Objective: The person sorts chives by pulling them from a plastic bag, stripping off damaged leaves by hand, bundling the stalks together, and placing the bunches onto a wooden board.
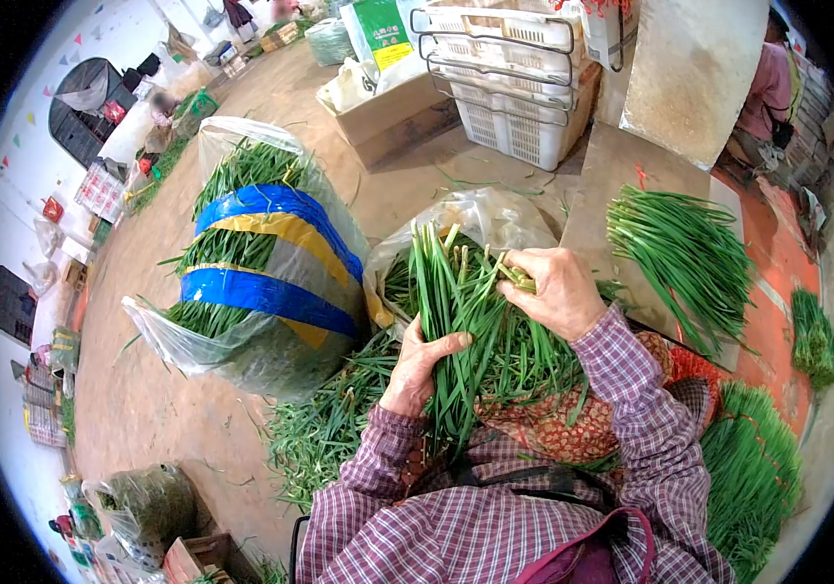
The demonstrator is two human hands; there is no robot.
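My left hand [421, 368] is wrapped round a bunch of garlic chives [448, 321], its thumb across the leaves and the cut stem ends pointing away from me. To the right of the bunch's top, my right hand [558, 290] is closed with several pale stem ends pinched between thumb and fingers. Loose chives lie over my lap on a red patterned cloth [553, 424]. Just beyond my hands stands an open clear plastic bag [509, 216] with more greens inside. A neat pile of chives [680, 258] rests on a board to my right.
A large bag of greens bound with blue and yellow tape [271, 282] stands at left. Ahead are a cardboard box [388, 122] and stacked white crates [509, 127]. Cut leaves [325, 443] litter the floor; tied bundles [748, 477] lie at right. Another person [767, 88] sits at far right.
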